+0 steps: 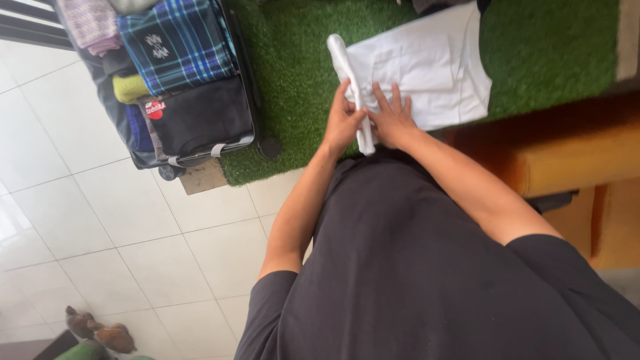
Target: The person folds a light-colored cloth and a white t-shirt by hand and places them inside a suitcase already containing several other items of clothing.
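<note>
White garment (427, 70): it lies flat on the green artificial grass mat (293, 67), just in front of your body, and both of your hands rest on its near edge.
Open suitcase (170, 87): at the far left, it stands partly on the white tiled floor (133, 220) and partly against the grass mat; the lid side is not in view.
Suitcase contents: a blue plaid folded cloth (177, 43) lies on top, a pink knitted piece (90, 23) is at the upper left, a small yellow-green roll (130, 87) is beside them, and a black pouch (200, 117) fills the near part. It looks already well filled.
Left hand (343, 120): your fingers are closed around the rolled or folded strip at the left edge of the white garment, pinching it near its lower end.
Right hand (393, 120): it is spread open, palm down, pressing on the garment just beside the left hand; it grips nothing.
Progress: I judge the folding is partly done. The body of the garment is already flat and squared, and one side is turned in as a narrow strip. The final compact fold is not yet made, and the garment is not yet in the suitcase.
Right side: an orange-brown wooden bench (573, 160) stands near the mat, apart from the garment.
</note>
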